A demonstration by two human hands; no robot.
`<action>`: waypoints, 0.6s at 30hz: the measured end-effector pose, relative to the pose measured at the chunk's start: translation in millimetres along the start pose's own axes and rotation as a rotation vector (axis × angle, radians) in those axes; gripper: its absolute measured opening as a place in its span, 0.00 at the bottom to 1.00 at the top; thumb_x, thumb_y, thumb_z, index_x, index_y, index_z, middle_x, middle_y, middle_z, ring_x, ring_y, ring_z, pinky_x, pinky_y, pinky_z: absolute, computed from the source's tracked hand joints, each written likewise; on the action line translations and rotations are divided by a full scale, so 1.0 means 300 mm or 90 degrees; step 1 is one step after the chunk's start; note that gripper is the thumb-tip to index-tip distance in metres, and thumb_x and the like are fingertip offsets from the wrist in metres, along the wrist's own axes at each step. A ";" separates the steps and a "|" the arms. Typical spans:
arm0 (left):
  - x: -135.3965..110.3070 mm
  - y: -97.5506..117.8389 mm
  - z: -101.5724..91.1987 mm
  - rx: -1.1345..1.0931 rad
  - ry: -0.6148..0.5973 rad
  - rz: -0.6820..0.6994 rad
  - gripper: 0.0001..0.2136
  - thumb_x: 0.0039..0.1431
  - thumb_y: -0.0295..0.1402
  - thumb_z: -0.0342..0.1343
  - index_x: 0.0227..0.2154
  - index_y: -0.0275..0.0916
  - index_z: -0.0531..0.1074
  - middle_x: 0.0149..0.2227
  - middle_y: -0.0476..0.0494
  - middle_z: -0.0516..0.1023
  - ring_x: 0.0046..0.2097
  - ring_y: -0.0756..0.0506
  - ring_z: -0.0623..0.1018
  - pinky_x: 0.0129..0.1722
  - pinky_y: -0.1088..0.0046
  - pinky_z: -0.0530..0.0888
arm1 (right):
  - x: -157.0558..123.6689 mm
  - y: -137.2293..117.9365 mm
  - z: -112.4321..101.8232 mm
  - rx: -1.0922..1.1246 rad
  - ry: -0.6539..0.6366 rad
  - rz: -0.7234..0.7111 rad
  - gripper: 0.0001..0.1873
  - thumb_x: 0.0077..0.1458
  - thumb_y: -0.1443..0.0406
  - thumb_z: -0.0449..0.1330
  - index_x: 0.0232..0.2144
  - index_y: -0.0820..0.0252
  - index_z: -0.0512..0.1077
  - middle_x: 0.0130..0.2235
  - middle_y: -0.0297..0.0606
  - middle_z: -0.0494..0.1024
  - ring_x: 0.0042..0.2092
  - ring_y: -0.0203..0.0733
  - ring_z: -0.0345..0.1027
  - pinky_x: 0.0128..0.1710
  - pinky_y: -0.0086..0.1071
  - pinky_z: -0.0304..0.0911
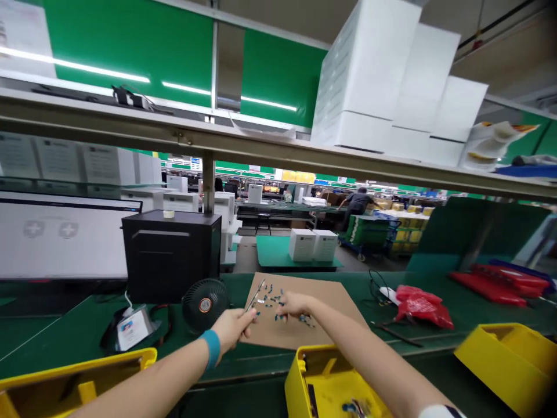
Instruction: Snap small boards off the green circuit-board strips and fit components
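My left hand [232,330], with a blue band at the wrist, is closed around slim metal tweezers [256,294] that point up and away. A brown cardboard sheet [331,296] lies under both hands on the green bench. Small blue parts with metal ends [268,298] are scattered across it. Over the sheet's middle, my right hand [295,304] has its fingers bent down and pinched together. A small blue part [279,317] shows at those fingertips. More blue parts [306,319] lie just below that hand, partly hidden by it.
Yellow bins stand along the front: one left [82,371], one centre [300,380] holding wired parts, one right [509,360]. A small black fan [205,305], a badge [133,330] and a black computer case [172,249] are left. Red bags [422,306] lie right. A shelf [261,148] crosses overhead.
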State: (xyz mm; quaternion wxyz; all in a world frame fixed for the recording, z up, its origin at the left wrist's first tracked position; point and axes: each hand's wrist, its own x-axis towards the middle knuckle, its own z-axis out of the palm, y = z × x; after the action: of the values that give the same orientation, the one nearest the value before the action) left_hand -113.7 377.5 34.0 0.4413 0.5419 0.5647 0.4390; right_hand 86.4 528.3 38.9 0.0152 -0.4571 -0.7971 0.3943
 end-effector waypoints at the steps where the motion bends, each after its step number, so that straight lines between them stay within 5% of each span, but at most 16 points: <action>1: 0.016 -0.039 0.005 -0.006 -0.001 -0.035 0.30 0.42 0.58 0.51 0.32 0.31 0.73 0.20 0.50 0.66 0.18 0.54 0.58 0.17 0.76 0.50 | 0.048 0.036 0.011 -0.036 -0.024 0.027 0.11 0.43 0.60 0.63 0.22 0.64 0.71 0.18 0.32 0.71 0.15 0.27 0.50 0.14 0.24 0.46; 5: 0.046 -0.139 0.022 -0.049 -0.031 -0.125 0.25 0.40 0.51 0.53 0.32 0.31 0.71 0.25 0.48 0.67 0.20 0.55 0.59 0.16 0.79 0.49 | 0.171 0.137 0.047 -0.138 -0.074 0.091 0.10 0.40 0.62 0.65 0.26 0.63 0.76 0.20 0.34 0.74 0.18 0.30 0.56 0.18 0.25 0.53; 10: 0.061 -0.208 0.020 -0.075 -0.041 -0.150 0.22 0.39 0.49 0.54 0.30 0.33 0.69 0.26 0.49 0.66 0.22 0.55 0.60 0.16 0.79 0.50 | 0.200 0.187 0.034 -0.209 -0.037 0.123 0.12 0.44 0.61 0.63 0.33 0.61 0.76 0.21 0.34 0.74 0.21 0.32 0.58 0.21 0.26 0.54; 15: 0.070 -0.253 0.021 -0.081 -0.056 -0.106 0.22 0.40 0.47 0.55 0.33 0.33 0.69 0.30 0.48 0.67 0.25 0.53 0.63 0.19 0.79 0.53 | 0.155 0.131 0.004 -0.238 0.049 0.104 0.10 0.43 0.62 0.64 0.26 0.65 0.75 0.18 0.36 0.71 0.23 0.34 0.60 0.22 0.27 0.53; 18: 0.080 -0.252 0.029 -0.096 -0.035 -0.081 0.21 0.39 0.46 0.55 0.32 0.33 0.69 0.27 0.48 0.67 0.25 0.53 0.61 0.19 0.78 0.52 | 0.102 0.052 0.008 -0.194 0.064 0.039 0.19 0.52 0.53 0.56 0.28 0.64 0.74 0.21 0.36 0.72 0.21 0.30 0.54 0.20 0.26 0.51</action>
State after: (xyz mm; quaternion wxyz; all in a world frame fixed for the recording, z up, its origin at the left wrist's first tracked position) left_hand -122.8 399.6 -42.1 0.5232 0.4815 0.5513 0.4364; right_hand 78.7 553.8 16.9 -0.0262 -0.4974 -0.8316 0.2456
